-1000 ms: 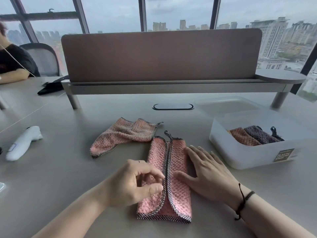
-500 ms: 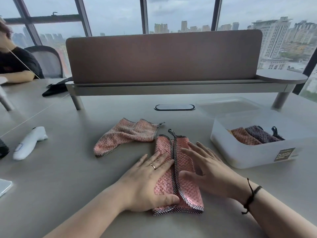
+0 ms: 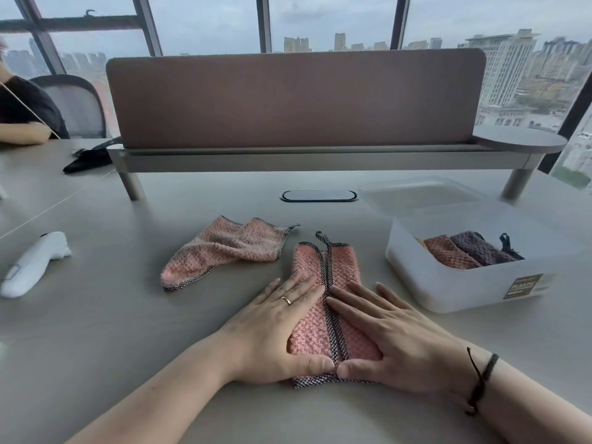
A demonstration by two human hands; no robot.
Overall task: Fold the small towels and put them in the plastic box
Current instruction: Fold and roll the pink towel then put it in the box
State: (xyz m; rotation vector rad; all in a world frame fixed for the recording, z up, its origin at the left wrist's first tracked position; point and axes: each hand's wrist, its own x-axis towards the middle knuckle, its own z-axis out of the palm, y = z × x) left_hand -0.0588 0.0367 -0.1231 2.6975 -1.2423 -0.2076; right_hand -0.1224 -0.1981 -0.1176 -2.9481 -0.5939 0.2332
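Left hand (image 3: 275, 328) and right hand (image 3: 397, 344) flat, fingers straight, pressing folded pink towel (image 3: 323, 328) beneath them, near front edge of desk (image 3: 96, 347).

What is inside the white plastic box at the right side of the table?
Inside the plastic box lie folded towels: an orange-pink towel and a dark purple towel beside it. The box wall hides their lower parts and anything beneath.

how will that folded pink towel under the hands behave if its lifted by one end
The folded pink towel looks like soft, floppy cloth, so it would probably sag and unfold. It seems light. Both flat hands, left hand and right hand, press it, suggesting the folds spring open.
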